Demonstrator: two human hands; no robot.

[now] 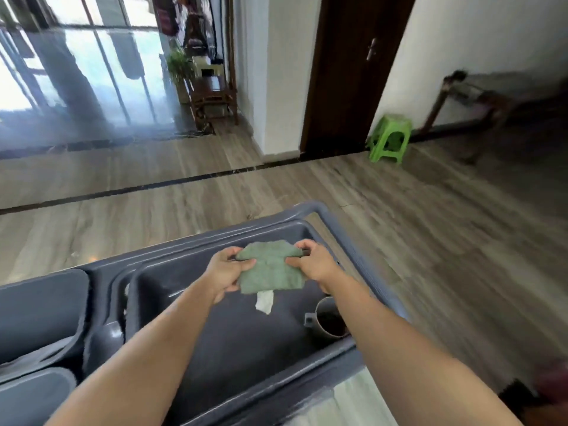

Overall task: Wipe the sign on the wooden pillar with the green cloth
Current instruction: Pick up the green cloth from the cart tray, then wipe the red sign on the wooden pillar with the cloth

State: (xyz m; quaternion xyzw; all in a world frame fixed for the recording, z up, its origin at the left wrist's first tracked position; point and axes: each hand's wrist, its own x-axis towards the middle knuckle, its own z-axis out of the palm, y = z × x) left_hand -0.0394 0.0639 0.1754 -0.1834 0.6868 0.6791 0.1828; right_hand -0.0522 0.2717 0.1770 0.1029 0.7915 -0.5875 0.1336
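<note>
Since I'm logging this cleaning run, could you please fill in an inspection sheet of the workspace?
Surface: grey cart, top tray open.
Job's things: green cloth held over the tray; sign and pillar not in view.
Clutter: grey cup and white scrap in tray; bins at left.
Hands: left hand and right hand both grip the cloth.
Cables: nothing seen.
Surroundings: wood floor, dark door, green stool.

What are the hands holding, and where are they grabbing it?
Both hold the green cloth: the left hand pinches its left edge, the right hand its right edge, above the grey cart tray.
</note>
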